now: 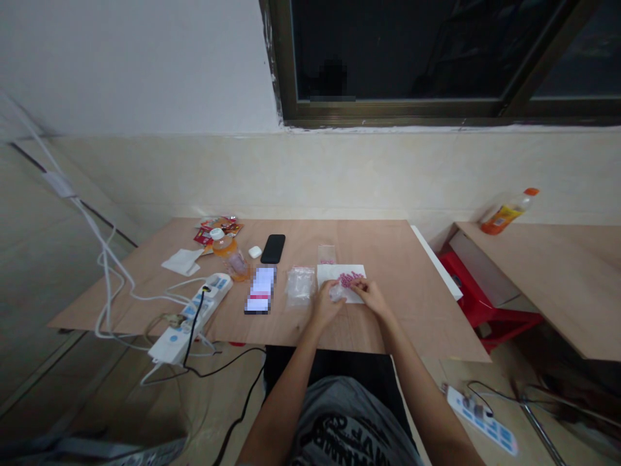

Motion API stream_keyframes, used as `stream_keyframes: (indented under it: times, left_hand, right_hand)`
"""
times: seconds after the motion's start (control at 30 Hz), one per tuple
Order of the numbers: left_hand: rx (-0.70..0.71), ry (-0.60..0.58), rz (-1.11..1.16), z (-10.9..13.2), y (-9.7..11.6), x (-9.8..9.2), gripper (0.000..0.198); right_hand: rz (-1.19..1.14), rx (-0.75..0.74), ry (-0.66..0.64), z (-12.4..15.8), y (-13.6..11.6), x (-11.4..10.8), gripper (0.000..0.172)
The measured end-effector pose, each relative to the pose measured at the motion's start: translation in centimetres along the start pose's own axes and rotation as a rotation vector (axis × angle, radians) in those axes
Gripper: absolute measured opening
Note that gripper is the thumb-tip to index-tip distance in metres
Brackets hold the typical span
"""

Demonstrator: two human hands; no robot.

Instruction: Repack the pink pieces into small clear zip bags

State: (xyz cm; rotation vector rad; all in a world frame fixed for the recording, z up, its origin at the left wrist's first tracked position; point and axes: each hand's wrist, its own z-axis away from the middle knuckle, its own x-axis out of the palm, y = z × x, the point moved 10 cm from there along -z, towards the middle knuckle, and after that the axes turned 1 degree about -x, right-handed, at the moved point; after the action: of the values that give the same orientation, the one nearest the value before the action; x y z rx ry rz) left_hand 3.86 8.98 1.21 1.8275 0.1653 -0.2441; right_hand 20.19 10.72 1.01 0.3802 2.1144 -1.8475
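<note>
A person's left hand (pixel 326 302) near the counter's (pixel 422 298) front edge, grip clamped on a clear bag (pixel 336 293), right hand (pixel 372 296) at pink pieces (pixel 347 279) on white paper (pixel 328 271), its grip unclear, wood surface stretching rightward to the side edge.

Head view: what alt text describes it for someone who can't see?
A person's left hand holds clear plastic beside small pink pieces on a white sheet; the right hand is at the pieces. Two phones and a bottle share the wooden table.
</note>
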Motion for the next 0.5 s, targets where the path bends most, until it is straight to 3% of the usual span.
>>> stream_keyframes:
  times: [0.23, 0.5]
  left_hand:
    - [0.005, -0.003, -0.014, 0.1, -0.1, 0.1, 0.047]
    - [-0.003, -0.014, -0.026, 0.0, -0.5, 0.3, 0.047]
  right_hand:
    - [0.214, 0.1, 0.19, 0.0, 3.2, -3.8, 0.044]
    - [0.243, 0.151, 0.207, -0.3, 3.9, -4.4, 0.039]
